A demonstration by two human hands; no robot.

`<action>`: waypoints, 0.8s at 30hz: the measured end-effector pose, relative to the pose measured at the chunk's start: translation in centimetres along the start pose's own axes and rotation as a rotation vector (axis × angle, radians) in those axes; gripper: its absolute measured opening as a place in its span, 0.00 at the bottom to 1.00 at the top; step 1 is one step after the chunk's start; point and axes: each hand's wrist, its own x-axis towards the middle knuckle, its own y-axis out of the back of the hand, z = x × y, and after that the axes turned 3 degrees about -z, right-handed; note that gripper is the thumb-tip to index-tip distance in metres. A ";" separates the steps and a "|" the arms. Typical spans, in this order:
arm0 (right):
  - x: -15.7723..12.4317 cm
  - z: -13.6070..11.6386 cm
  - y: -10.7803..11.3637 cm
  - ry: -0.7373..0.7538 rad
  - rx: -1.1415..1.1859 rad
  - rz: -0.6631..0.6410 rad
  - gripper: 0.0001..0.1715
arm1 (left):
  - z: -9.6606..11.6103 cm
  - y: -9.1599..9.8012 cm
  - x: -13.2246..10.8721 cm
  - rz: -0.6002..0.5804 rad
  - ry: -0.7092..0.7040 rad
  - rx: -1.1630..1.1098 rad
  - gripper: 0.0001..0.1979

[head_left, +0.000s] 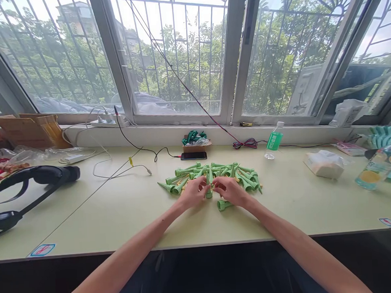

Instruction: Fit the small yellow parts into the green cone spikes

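In front of a pile of light green tapered plastic pieces (180, 170), both of my hands meet on the table. My left hand (195, 192) has its fingers closed on one green tapered plastic piece (209, 192), which stands upright with its wide end down. From the other side my right hand (232, 191) comes up to that piece with thumb and fingers pinched together. Whatever is in that pinch is too small to make out. Beside the right wrist a loose green tube-like piece (223, 205) lies on its side. Small yellow bits show among the pile.
Behind the pile are a black phone (194, 156) and a small box of green wrapping (195, 140). A bottle (274, 141), a tissue pack (324, 164) and a larger bottle (378, 166) stand right. A black headset (35, 178) and cables lie left.
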 end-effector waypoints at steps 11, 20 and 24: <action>-0.2 0.1 -0.1 -0.043 0.067 -0.031 0.04 | -0.1 0.0 -0.3 -0.071 -0.063 0.092 0.03; -0.3 -0.2 0.0 -0.108 0.109 -0.080 0.06 | 0.2 0.0 -0.5 -0.070 -0.106 0.112 0.01; -0.4 -0.1 0.0 -0.110 0.102 -0.077 0.05 | 0.2 0.0 -0.5 -0.076 -0.121 0.100 0.01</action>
